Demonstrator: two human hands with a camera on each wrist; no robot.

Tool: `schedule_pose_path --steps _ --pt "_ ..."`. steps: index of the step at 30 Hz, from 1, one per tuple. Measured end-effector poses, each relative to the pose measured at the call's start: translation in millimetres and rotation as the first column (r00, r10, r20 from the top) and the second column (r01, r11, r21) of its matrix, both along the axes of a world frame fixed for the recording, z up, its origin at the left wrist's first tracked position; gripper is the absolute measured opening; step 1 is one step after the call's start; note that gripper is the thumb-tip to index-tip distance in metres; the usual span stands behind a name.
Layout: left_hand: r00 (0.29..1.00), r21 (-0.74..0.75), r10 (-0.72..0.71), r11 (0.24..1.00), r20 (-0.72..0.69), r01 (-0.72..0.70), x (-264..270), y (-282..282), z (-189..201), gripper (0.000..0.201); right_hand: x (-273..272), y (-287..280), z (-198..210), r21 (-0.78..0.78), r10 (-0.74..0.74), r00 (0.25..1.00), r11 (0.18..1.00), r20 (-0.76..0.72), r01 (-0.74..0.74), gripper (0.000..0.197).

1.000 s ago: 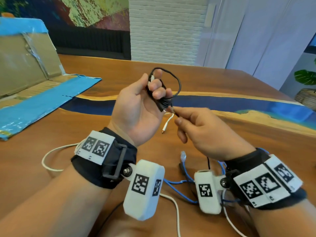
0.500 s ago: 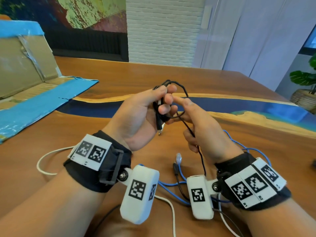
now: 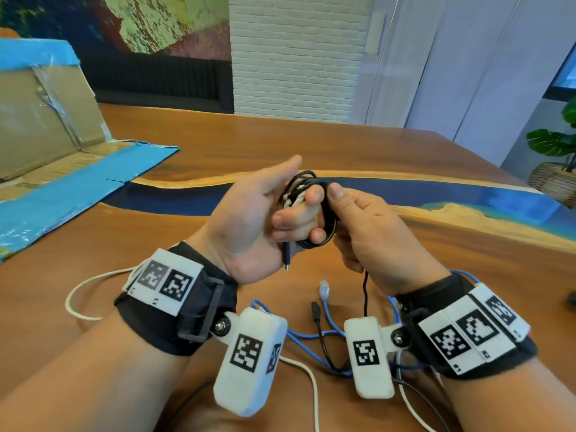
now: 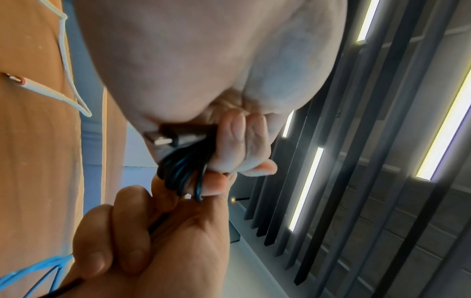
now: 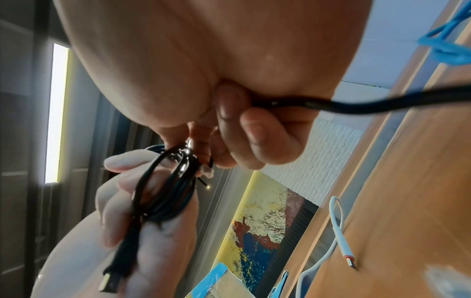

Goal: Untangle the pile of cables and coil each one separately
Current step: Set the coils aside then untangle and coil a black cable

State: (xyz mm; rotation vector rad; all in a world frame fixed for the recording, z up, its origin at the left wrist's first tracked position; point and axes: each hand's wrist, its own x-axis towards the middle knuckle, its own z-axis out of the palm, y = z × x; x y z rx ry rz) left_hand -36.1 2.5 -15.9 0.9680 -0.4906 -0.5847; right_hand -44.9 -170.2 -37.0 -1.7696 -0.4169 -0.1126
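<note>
A black cable (image 3: 325, 210) is wound in several loops round the fingers of my left hand (image 3: 249, 219), which grips the coil (image 4: 183, 167) above the table. Its USB plug (image 3: 286, 260) hangs below the palm and shows in the right wrist view (image 5: 109, 280). My right hand (image 3: 367, 232) pinches the same cable at the coil's right side, thumb on top. The loose tail (image 5: 356, 105) runs through its curled fingers and down to the table. A blue cable (image 3: 305, 333) and a white cable (image 3: 74, 294) lie loose under my wrists.
A second black lead with a barrel plug (image 3: 316, 316) crosses the blue cable, next to a clear network plug (image 3: 324, 289). An opened cardboard box (image 3: 46, 120) with blue tape sits at the back left. A potted plant (image 3: 558, 151) stands off the table's right.
Both hands have come lower and closer together. The right hand has carried the cable round the left fingers, so the coil is thicker and the hanging tail shorter.
</note>
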Motion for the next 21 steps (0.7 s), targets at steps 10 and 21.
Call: schedule_pose_path --steps 10,21 --pt "0.895 -0.302 0.352 0.852 -0.273 -0.427 9.9 -9.1 -5.5 0.026 0.8 -2.2 2.1 -0.396 0.023 0.998 0.918 0.055 0.001 0.033" --pt "0.839 0.377 0.428 0.755 0.336 -0.536 11.4 -3.9 -9.4 0.021 -10.0 -18.1 18.0 -0.142 -0.029 0.986 0.988 0.167 0.053 0.017"
